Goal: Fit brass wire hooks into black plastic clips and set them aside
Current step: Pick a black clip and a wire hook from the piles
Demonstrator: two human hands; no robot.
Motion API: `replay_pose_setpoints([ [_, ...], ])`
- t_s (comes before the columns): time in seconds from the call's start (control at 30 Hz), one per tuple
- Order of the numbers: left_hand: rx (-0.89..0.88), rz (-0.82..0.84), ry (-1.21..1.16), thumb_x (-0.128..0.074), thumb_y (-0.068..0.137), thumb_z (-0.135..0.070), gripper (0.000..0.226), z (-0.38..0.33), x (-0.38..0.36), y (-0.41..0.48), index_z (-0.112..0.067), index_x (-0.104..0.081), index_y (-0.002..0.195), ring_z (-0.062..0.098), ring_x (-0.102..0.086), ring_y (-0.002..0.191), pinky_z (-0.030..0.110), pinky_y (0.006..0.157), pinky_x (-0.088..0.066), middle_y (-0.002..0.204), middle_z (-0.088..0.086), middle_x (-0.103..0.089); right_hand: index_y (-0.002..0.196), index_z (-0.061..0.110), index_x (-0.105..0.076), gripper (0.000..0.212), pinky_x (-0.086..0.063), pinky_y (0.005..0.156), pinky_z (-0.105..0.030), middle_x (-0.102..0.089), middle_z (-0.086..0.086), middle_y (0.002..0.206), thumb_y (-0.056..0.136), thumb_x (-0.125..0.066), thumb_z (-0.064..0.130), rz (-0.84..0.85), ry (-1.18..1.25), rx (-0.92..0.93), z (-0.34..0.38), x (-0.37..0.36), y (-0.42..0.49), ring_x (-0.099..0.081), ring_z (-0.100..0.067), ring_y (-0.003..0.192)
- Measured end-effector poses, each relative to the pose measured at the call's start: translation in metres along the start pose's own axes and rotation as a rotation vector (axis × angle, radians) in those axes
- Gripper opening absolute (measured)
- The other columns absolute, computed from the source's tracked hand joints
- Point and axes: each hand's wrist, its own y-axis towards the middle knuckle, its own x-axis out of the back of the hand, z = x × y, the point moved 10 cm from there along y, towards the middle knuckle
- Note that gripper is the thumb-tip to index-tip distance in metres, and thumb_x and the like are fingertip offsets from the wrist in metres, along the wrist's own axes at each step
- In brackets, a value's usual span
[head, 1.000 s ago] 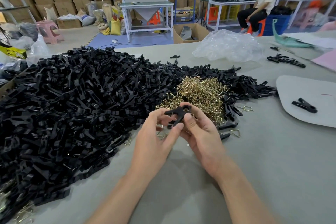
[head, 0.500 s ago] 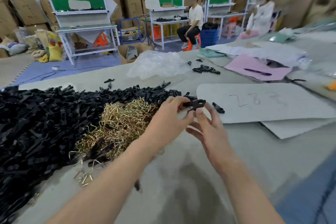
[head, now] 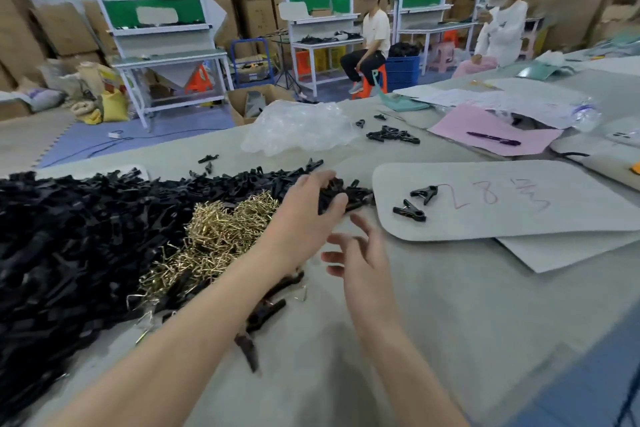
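I read a red handwritten "28" on the grey board (head: 571, 201) at right. The scrawl after it I cannot make out.

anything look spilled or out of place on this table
Only minor scatter: a few black clips and stray brass hooks lie loose on the table, in front of the main clip pile and hook pile. Nothing looks damaged.
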Motion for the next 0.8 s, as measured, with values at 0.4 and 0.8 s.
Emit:
replay_pose_setpoints([
  [0.4,0.341,-0.399,0.684,-0.076,0.084,-0.017,0.041,0.144,0.202,-0.255,-0.013,-0.065,0.123,0.027,-0.062,0.108,0.043,0.091,-0.051,0.117,0.003,-0.067,0.133,0.046,-0.046,0.037,-0.043,0.075,-0.012,-0.059,0.025,0.109,0.103,-0.045,0.023,0.525,-0.382,0.2,-0.044,-0.24,-0.125,-0.059,0.003,0.086],
  [0.8,0.345,-0.514,1.011,-0.068,0.09,-0.023,0.024,0.173,0.216,-0.239,-0.019,-0.065,0.113,0.03,-0.056,0.087,0.043,0.077,-0.041,0.102,0.008,-0.06,0.106,0.045,-0.067,0.04,-0.052,0.085,-0.026,-0.069,0.018,0.1,0.101,-0.05,0.01,0.469,-0.313,0.07,-0.076,-0.24,-0.117,-0.068,-0.006,0.095],
])
